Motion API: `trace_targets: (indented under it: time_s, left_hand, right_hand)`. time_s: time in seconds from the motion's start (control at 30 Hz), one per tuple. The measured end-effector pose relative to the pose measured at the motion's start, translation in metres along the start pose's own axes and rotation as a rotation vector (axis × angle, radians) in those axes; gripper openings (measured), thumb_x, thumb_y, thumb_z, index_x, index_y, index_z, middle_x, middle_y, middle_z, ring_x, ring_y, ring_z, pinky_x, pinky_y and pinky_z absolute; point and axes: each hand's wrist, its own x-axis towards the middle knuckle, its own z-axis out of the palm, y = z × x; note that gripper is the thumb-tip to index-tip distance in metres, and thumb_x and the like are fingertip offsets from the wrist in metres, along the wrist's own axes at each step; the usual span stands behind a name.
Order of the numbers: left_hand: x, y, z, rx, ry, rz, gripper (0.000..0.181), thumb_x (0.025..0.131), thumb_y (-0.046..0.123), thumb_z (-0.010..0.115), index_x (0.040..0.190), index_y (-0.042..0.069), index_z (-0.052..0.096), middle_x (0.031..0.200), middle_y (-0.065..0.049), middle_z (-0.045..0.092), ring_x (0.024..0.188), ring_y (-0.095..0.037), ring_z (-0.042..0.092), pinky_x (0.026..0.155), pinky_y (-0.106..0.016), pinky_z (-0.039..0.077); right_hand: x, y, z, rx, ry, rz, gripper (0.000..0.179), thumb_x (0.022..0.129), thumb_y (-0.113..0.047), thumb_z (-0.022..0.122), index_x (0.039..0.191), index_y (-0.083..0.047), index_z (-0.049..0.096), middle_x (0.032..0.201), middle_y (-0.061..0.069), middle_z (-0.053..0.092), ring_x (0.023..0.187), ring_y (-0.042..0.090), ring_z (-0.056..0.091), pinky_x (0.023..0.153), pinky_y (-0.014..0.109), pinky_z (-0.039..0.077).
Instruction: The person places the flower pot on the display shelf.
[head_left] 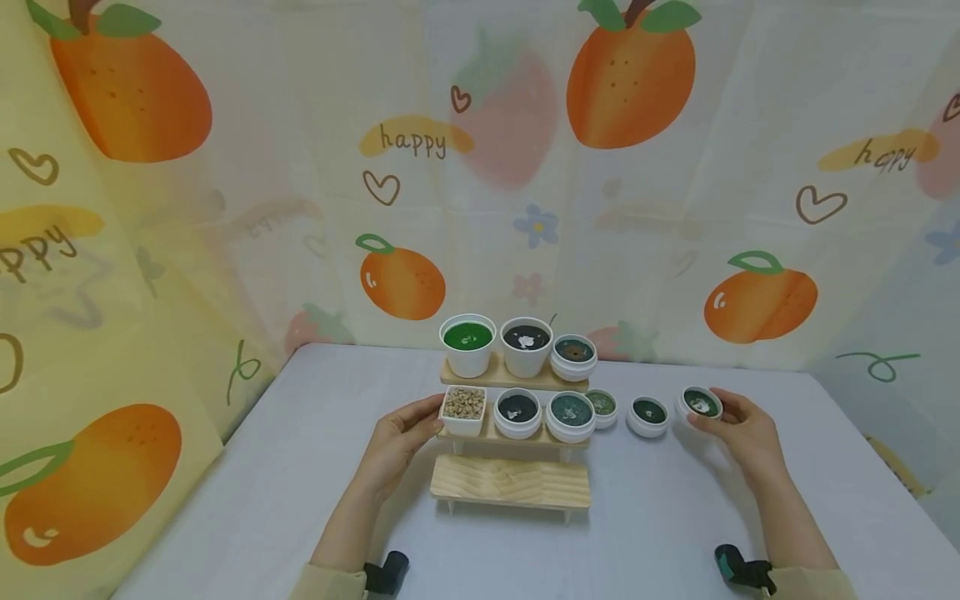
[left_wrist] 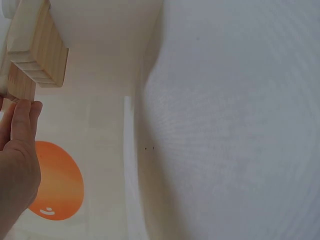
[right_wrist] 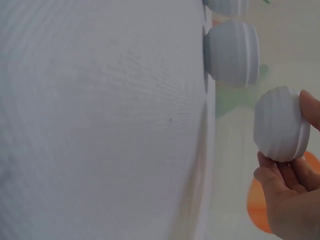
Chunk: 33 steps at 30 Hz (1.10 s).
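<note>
My right hand pinches a small round white cup with dark green and white contents. In the right wrist view, this cup is tilted and off the table, between thumb and fingers. On the left, my left hand reaches to the middle tier of a wooden stand, beside a square white cup of beige grains. Its straight fingers touch the tier's wooden end in the left wrist view. Two round cups, one dark and one teal, share that tier.
The top tier bears a green-filled cup, a dark-filled cup and a low cup. Right of the stand are two more small cups on the white table. A fruit-printed curtain hangs behind.
</note>
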Motion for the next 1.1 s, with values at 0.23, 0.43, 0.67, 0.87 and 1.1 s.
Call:
trace_targets:
  time_s: [0.23, 0.43, 0.67, 0.87, 1.1]
  left_hand:
    - [-0.001, 0.000, 0.000, 0.006, 0.003, 0.011, 0.047, 0.093, 0.003, 0.063, 0.138, -0.004, 0.052, 0.142, -0.020, 0.056, 0.113, 0.000, 0.063, 0.096, -0.013, 0.052]
    - [-0.001, 0.001, -0.001, 0.005, -0.008, 0.008, 0.048, 0.093, 0.003, 0.062, 0.139, -0.005, 0.050, 0.144, -0.022, 0.054, 0.115, -0.002, 0.062, 0.097, -0.013, 0.051]
    - [-0.001, 0.001, 0.000, -0.009, 0.001, 0.005, 0.047, 0.093, 0.002, 0.063, 0.138, -0.005, 0.052, 0.143, -0.020, 0.055, 0.113, 0.000, 0.062, 0.096, -0.013, 0.052]
    - [0.000, 0.000, 0.000, 0.001, 0.002, 0.009, 0.048, 0.092, 0.003, 0.064, 0.138, -0.005, 0.052, 0.142, -0.020, 0.056, 0.112, 0.001, 0.063, 0.095, -0.012, 0.052]
    - [0.000, 0.000, -0.001, -0.018, -0.001, -0.012, 0.046, 0.093, 0.001, 0.062, 0.138, -0.003, 0.052, 0.144, -0.019, 0.054, 0.114, 0.000, 0.062, 0.096, -0.013, 0.052]
  right_hand:
    - [-0.007, -0.011, 0.000, 0.023, 0.005, -0.039, 0.086, 0.088, -0.041, 0.073, 0.154, -0.006, 0.030, 0.156, 0.024, 0.036, 0.141, 0.039, 0.034, 0.117, 0.061, 0.032]
    - [-0.014, -0.025, 0.001, -0.008, 0.020, -0.095, 0.084, 0.085, -0.045, 0.075, 0.152, -0.010, 0.037, 0.148, 0.013, 0.046, 0.121, 0.011, 0.049, 0.109, 0.028, 0.047]
    - [-0.027, -0.040, 0.002, -0.012, 0.019, -0.176, 0.080, 0.084, -0.044, 0.076, 0.149, -0.012, 0.041, 0.124, -0.018, 0.052, 0.101, -0.014, 0.044, 0.083, -0.003, 0.045]
    - [-0.043, -0.058, 0.004, 0.004, 0.017, -0.243, 0.076, 0.085, -0.042, 0.076, 0.147, -0.013, 0.044, 0.125, -0.019, 0.052, 0.107, -0.013, 0.045, 0.091, 0.003, 0.048]
    - [-0.066, -0.082, 0.010, 0.050, -0.006, -0.322, 0.071, 0.084, -0.038, 0.078, 0.144, -0.016, 0.049, 0.130, -0.016, 0.055, 0.113, -0.014, 0.047, 0.094, 0.006, 0.047]
